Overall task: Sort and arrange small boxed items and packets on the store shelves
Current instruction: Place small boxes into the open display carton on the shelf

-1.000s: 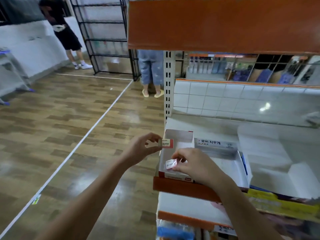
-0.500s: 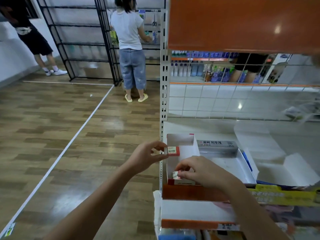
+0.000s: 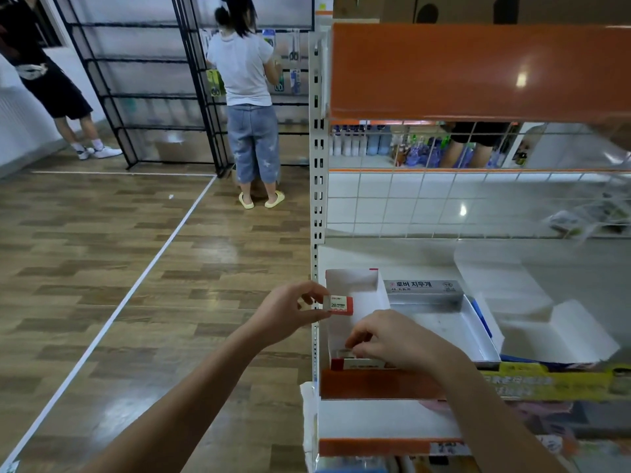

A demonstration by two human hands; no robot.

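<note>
1. Head view, lower centre of frame: left hand (image 3: pixel 290 314) pinching a small red-and-white box (image 3: pixel 338 304) marked "2B" between thumb and fingertips, held just beside the left wall of the white display carton (image 3: pixel 355 291), apart from the shelf surface.
2. Right hand (image 3: pixel 392 341) lowered into the near end of the same carton, fingers curled, apparently gripping a second small box (image 3: pixel 345 353); grip largely hidden by the knuckles, so not confirmed.
3. More red-and-white packets (image 3: pixel 363 363) visible low in the carton's near end, behind the orange shelf lip (image 3: pixel 375 384).
4. Silver tray box (image 3: pixel 430 312) with Korean lettering standing just right of the carton, interior bare where visible.
5. Step in hand, by judgement: loading small boxes into the display carton, one seated while the next waits.
6. Next move calls for withdrawing the right hand clear of the carton, then bringing the 2B box over the left wall and down beside the seated packets, label aligned.
7. Risk noted: narrow carton, light walls; likely to shift if nudged.
</note>
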